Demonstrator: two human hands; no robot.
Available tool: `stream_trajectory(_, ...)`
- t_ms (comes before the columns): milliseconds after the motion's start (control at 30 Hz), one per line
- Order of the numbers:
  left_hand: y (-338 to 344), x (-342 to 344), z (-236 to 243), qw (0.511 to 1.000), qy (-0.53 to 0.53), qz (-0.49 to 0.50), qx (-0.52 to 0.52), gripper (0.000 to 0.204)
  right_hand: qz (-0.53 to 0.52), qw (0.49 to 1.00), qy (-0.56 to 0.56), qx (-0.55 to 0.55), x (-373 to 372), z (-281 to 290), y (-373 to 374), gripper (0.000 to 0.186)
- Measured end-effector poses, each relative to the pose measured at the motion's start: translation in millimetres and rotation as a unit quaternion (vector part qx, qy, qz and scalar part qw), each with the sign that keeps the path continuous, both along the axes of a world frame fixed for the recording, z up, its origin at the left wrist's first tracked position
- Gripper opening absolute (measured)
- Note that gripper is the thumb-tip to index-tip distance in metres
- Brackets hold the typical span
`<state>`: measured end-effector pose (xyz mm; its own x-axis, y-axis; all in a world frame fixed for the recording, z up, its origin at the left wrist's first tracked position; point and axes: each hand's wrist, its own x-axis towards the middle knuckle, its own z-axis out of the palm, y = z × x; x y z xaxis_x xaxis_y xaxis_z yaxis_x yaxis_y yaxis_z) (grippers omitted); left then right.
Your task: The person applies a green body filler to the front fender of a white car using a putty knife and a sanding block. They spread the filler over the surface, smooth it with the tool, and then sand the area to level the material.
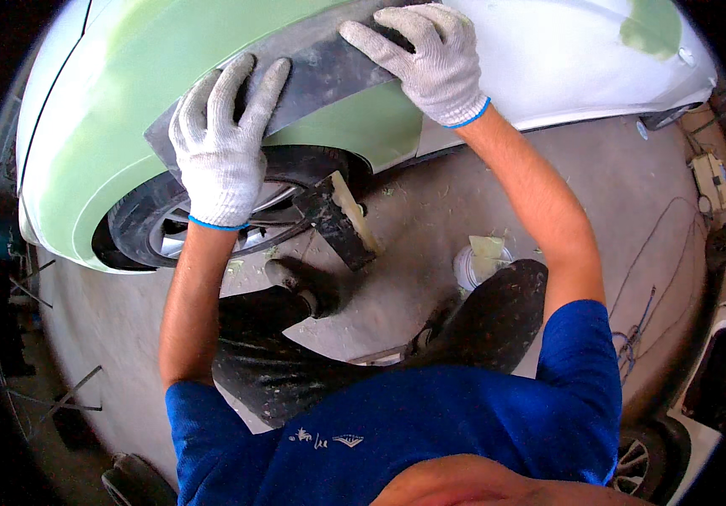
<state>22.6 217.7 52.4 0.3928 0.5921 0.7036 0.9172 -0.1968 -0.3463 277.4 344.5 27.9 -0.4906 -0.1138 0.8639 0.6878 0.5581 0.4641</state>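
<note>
A long dark grey flexible strip (321, 76) lies bowed against the car's fender, above the wheel arch. My left hand (221, 139), in a white knit glove with a blue cuff, holds its left end, fingers spread over the face. Toward the strip's other end, up and to the right, my right hand (430, 59) grips it in a matching glove, some fingers at the upper edge. The strip hides part of the fender (152, 101), which is pale green and white. Whatever lies under my palms is hidden.
Below the arch is the wheel (156, 223). A black block with a pale edge (338, 221) stands near it, by my foot. A white tub (468, 268) with a yellowish piece on top sits by my right knee. Cables (633, 337) trail across the floor at right.
</note>
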Motion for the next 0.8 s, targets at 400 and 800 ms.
stream_trajectory(400, 4, -1, -3, 1.0, -0.002, 0.002, 0.002, 0.087, -0.001, 1.0, -0.004, -0.005, -2, -2, 4, 0.059)
stream_trajectory(800, 1, -2, -18, 0.999, 0.036, 0.036, -0.013, 0.08, 0.021, 0.998, -0.011, -0.053, -12, -7, 5, 0.058)
